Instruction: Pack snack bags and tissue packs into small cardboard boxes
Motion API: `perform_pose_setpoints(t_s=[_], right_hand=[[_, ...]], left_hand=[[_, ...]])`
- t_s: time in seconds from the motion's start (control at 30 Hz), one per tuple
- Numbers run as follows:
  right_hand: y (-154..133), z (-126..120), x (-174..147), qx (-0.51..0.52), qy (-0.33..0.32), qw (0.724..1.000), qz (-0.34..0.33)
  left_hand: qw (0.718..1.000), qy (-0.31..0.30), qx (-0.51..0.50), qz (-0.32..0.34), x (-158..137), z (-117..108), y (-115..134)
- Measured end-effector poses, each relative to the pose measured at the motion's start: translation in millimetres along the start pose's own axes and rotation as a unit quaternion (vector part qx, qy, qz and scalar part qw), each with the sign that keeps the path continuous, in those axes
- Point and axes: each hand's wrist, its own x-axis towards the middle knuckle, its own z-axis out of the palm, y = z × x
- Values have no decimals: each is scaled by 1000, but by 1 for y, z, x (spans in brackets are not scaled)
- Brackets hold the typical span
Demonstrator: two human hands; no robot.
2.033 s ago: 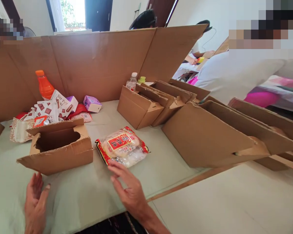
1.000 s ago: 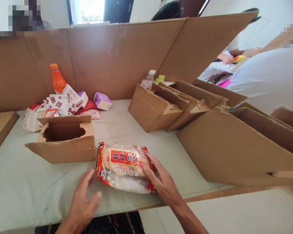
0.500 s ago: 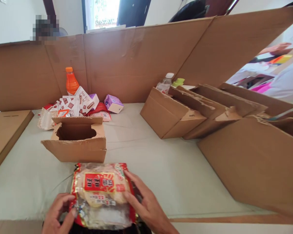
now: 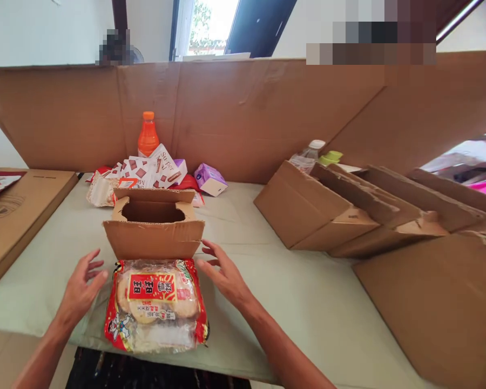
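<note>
A red and clear bag of rice crackers (image 4: pixel 157 308) lies flat near the table's front edge, its label facing up. Just behind it stands a small open cardboard box (image 4: pixel 154 240) with its flaps raised. My left hand (image 4: pixel 82 283) hovers left of the bag and box, fingers apart and holding nothing. On the other side, my right hand (image 4: pixel 222 273) is by the box's right front corner, fingers spread, also holding nothing. Whether its fingertips touch the box I cannot tell.
Behind the box are an orange bottle (image 4: pixel 148 135), several white and brown packets (image 4: pixel 140 172) and a purple carton (image 4: pixel 210 179). Several open cardboard boxes (image 4: pixel 303 208) stand at right. A flat carton (image 4: pixel 28 216) lies at left. A cardboard wall (image 4: pixel 243 113) closes off the back.
Both hands have let go of the rice cracker bag and moved forward and apart. The bag now lies on the table against or close to the box. The camera view has shifted.
</note>
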Motion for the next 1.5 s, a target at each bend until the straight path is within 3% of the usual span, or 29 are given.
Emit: perform_pose_setpoints(t_s=[0.13, 0.33, 0.57, 0.87, 1.03, 1.27, 1.5], right_hand=[[-4, 20, 33, 84, -26, 996, 0], [10, 14, 60, 63, 54, 996, 29], [19, 8, 45, 55, 85, 994, 38], [52, -42, 10, 5, 126, 982, 139], [50, -16, 16, -24, 103, 987, 122], [28, 40, 70, -35, 91, 995, 38], [18, 44, 76, -3, 56, 997, 45]], left_hand=[[996, -72, -35, 32, 47, 35, 10], [991, -110, -40, 63, 84, 69, 17], [988, -128, 1, 85, 73, 70, 15], [961, -244, 14, 128, 71, 93, 15], [979, -160, 36, 119, 70, 85, 6], [991, -36, 61, 112, 102, 68, -18], [989, -17, 64, 135, 113, 62, -28]])
